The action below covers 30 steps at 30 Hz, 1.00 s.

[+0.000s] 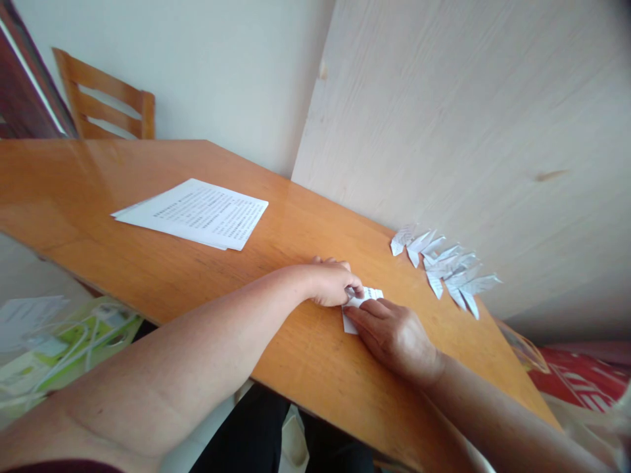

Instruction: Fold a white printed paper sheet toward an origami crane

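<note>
A small folded piece of printed paper (350, 322) lies on the wooden table (296, 335) in front of me. My left hand (331, 282) is at its upper left edge, fingers curled and gripping the paper there. Coming from the right, my right hand (397, 335) presses down on the same paper with its fingers held together. The two hands are close together and cover part of the sheet, so its full shape is hidden.
A stack of printed sheets (207, 213) lies on the table to the left. Several folded paper pieces (444, 263) stand in a row along the right rear edge, by a wooden panel (444, 118). A chair (108, 98) is behind; a red bag (582, 378) is at the right.
</note>
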Available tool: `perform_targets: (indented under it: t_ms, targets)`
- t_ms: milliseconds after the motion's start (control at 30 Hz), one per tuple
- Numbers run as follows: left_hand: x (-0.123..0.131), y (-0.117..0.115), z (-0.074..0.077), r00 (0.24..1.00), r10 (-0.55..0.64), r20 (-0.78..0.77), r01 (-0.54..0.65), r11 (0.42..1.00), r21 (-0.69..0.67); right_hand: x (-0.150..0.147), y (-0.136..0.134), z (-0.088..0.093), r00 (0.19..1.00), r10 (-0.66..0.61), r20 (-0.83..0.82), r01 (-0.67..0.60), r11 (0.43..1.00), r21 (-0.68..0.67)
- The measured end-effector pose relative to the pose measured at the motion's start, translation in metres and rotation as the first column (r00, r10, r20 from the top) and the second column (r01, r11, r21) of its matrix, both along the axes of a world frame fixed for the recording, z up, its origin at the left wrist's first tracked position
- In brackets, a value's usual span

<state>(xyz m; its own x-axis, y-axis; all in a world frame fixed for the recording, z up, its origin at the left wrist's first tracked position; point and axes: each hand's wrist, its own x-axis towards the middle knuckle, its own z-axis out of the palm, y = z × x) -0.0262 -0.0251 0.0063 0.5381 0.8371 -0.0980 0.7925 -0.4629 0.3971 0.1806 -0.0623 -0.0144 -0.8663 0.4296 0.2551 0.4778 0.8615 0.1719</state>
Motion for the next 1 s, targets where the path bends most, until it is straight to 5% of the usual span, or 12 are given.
perform_targets:
  t_ms: [1000]
  targets:
    - [-0.004,0.0028,0.0014,0.999,-0.046,-0.016,0.046,0.999,-0.022,0.0004,0.0001,-0.0055,0.994,-0.085,-0.064,0.082,0.995,-0.053]
